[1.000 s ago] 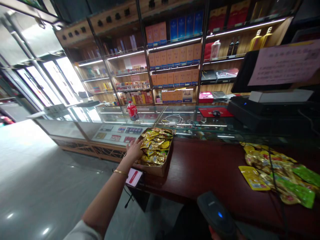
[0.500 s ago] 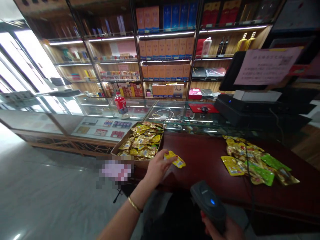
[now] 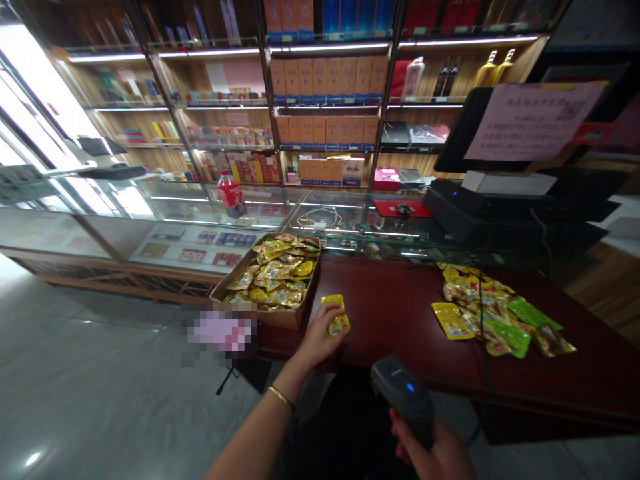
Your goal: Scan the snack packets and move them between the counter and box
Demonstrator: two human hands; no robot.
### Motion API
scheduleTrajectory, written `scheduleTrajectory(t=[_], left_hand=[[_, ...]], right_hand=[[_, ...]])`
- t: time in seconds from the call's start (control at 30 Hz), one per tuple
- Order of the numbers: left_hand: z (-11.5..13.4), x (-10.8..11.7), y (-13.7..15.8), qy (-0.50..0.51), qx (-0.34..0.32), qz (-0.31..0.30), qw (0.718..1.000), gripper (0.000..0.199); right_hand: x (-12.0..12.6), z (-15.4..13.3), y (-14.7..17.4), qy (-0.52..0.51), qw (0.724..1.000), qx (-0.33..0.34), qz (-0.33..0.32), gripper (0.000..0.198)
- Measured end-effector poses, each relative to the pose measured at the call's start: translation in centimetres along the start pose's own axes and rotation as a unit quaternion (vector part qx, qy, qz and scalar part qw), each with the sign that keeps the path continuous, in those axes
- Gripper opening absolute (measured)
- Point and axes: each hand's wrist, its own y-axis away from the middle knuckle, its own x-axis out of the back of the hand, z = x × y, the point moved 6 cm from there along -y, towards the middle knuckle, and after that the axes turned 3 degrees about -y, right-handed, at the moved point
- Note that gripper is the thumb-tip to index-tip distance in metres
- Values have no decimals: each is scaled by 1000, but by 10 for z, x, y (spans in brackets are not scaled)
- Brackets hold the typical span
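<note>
My left hand has its fingers closed on a small yellow snack packet, just above or at the dark red tabletop. My right hand grips a black barcode scanner with a blue light on top, its head pointing toward the packet. Left of my left hand, a cardboard box is heaped with gold and yellow snack packets. To the right lies a loose pile of gold, yellow and green packets.
A black cable crosses the right-hand pile. Behind stand a glass counter, a red bottle, a computer mouse on a red mat, and a monitor with a pink paper sheet. Shelves with boxes rise beyond.
The yellow packet has turned from slanting sideways to more upright in my left hand. The scanner has shifted slightly left and up in view, and the whole view has moved a little.
</note>
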Motion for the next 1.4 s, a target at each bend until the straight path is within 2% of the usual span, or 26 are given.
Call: scheduleTrajectory(t=[0.3,0.47,0.57,0.8,0.97,1.1,1.2,1.4], left_hand=[[-3,-7,3,-42,-78,-25,996,69],[-4,-6,3,-49,-77,-27,996,76],[-3,-7,4,-48,-79,-28,995,78],[-4,-7,5,-57,-92,-22,994,78],[-8,-9,6,-61,-80,-27,995,82],[-11,-11,6,-58,-81,-28,995,86],[-11,-10,6,-56,-82,-24,995,88],[-6,-8,3,-28,-59,-17,998,80]], right_hand=[[-8,-4,-2,-14,999,-7,-39,65],[-10,-12,-1,-14,999,-3,-42,62],[-12,-11,-2,-3,998,-1,-61,62],[-10,-9,-1,-7,999,-11,-36,59],[-14,-9,-5,-6,998,-10,-67,58],[-17,-9,-4,-21,999,-10,-42,60],[-18,-9,0,-15,999,-17,-49,59],[-16,-13,0,-11,997,-20,-71,52]])
